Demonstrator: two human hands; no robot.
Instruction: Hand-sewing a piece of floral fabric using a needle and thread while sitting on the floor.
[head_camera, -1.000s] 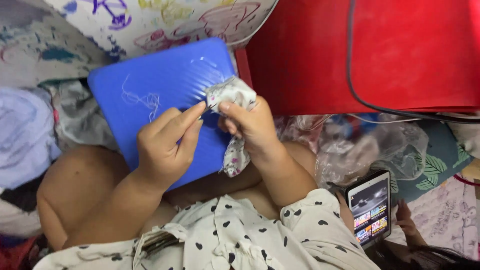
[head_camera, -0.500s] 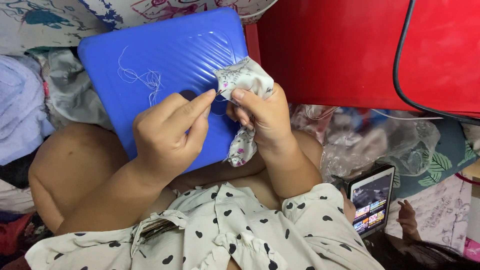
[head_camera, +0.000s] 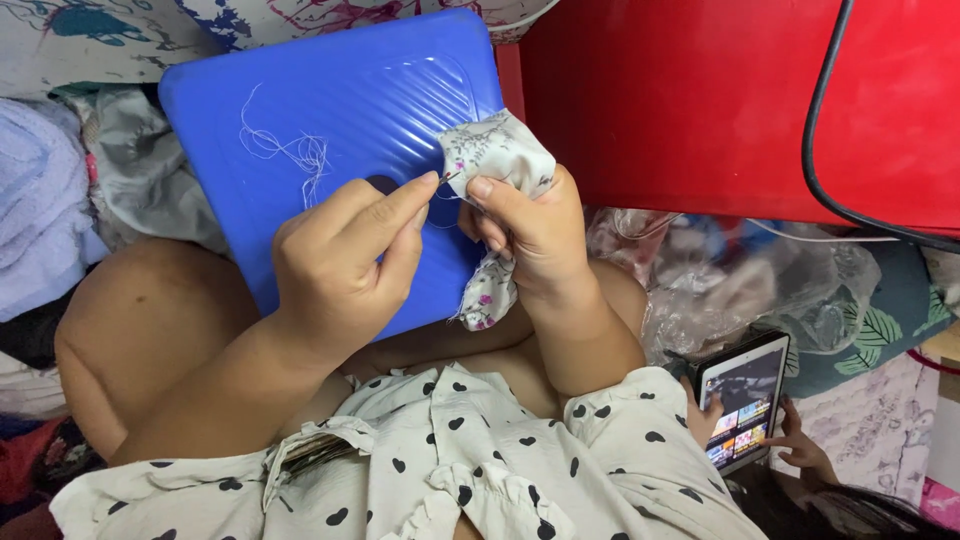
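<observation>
Centrally, the left hand (head_camera: 340, 270) pinches a needle (head_camera: 447, 178) at the floral fabric scrap (head_camera: 497, 152), which the right hand (head_camera: 530, 225) grips over the blue board's (head_camera: 300, 90) right edge. Loose white thread (head_camera: 285, 150) lies near its upper left corner. Short, even stitches seem advisable, fabric taut.

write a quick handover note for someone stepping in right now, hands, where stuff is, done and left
Left hand: fingers pinch a needle at the edge of the floral fabric piece.
Right hand: grips the floral fabric piece, bunched, its tail hanging below.
Both work over the blue lid on the lap; loose white thread lies on it.
Done: cannot tell how much is stitched.
Left: stitching is under way.
</observation>
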